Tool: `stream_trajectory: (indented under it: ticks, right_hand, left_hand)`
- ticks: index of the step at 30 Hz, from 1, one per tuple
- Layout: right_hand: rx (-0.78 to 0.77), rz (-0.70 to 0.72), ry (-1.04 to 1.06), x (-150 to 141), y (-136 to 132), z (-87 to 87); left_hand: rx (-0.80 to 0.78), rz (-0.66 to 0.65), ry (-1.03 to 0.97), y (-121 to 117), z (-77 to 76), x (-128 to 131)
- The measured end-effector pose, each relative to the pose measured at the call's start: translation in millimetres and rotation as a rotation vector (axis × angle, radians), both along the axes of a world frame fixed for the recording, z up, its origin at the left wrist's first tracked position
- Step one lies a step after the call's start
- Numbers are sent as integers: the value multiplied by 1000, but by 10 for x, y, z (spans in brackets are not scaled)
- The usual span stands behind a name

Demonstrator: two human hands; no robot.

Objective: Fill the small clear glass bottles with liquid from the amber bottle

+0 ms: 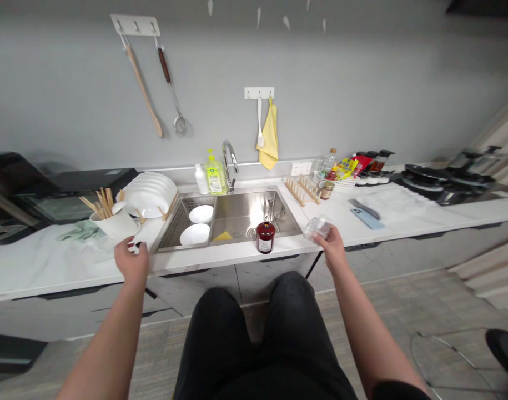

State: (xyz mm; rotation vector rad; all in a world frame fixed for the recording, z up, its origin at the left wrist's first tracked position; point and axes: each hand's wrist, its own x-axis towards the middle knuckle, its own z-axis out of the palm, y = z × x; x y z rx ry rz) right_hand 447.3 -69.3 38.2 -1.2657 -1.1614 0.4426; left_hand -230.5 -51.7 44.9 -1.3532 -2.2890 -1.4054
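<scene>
On the left, my left hand (131, 258) is over the counter's front edge, its fingers curled round a small black piece (140, 245), perhaps a cap. My right hand (332, 244) pinches a crumpled clear plastic wrapper (317, 226) just right of the sink. Between the hands, a dark red glass bottle (265, 238) with a white label stands upright on the strip of counter before the sink (241, 208). Neither hand touches the bottle. Close to my left hand is a white pot (116, 226) with chopsticks and wooden utensils in it.
Two white bowls (195, 234) sit in the sink's left basket, and a yellow cloth lies beside them. Stacked white plates (149, 194) stand left of the sink. Behind it are a soap bottle (215, 175) and a faucet (229, 166). A blue phone (367, 219) lies at right.
</scene>
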Motion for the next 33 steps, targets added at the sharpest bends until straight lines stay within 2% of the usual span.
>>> stream_trajectory:
  ticks: [3,5,7,10,12,13,15,17,20,22,25,28,33]
  right_hand:
    - [-43,281,157,-148,-674,39]
    - [-98,428,145,-311,-1065,57]
    - [-119,564,119,-523,-1358,79]
    - [-132,740,91,-873,-1594,121]
    - [-129,839,71,-1076,-1639,144]
    - [-124,889,62,-1158,-1639,148]
    - [-106,960,59,-1277,-1612,132]
    - [-93,966,57,-1348,-1574,83]
    - [-116,922,24,-1411,-1524,-22]
    - [-131,941,29,-1445,-1502,-87]
    - [-120,980,99,-1492,-1491,-133]
    - [-124,978,107,-1547,-1515,-87]
    - [-123,876,93,-1661,-1554,89]
  left_hand:
    - [79,-181,-47,-381,54,741]
    - [170,-479,-200,-747,106,1384]
    - [96,-871,-314,-1124,197,2028]
    - [-42,-1389,-515,-1546,404,2752]
    - [-114,-1571,-604,-1698,550,2995]
    - [-141,-1617,-622,-1739,612,3052]
    - [-180,-1621,-610,-1772,702,3078]
    - [-211,-1566,-610,-1760,737,3041]
    - [-240,-1490,-693,-1718,722,2951]
    - [-269,-1462,-692,-1701,712,2879]
    - [-304,-1505,-611,-1699,728,2777]
    - [-309,-1512,-634,-1697,726,2761]
    - [-188,-1157,-682,-1664,604,2961]
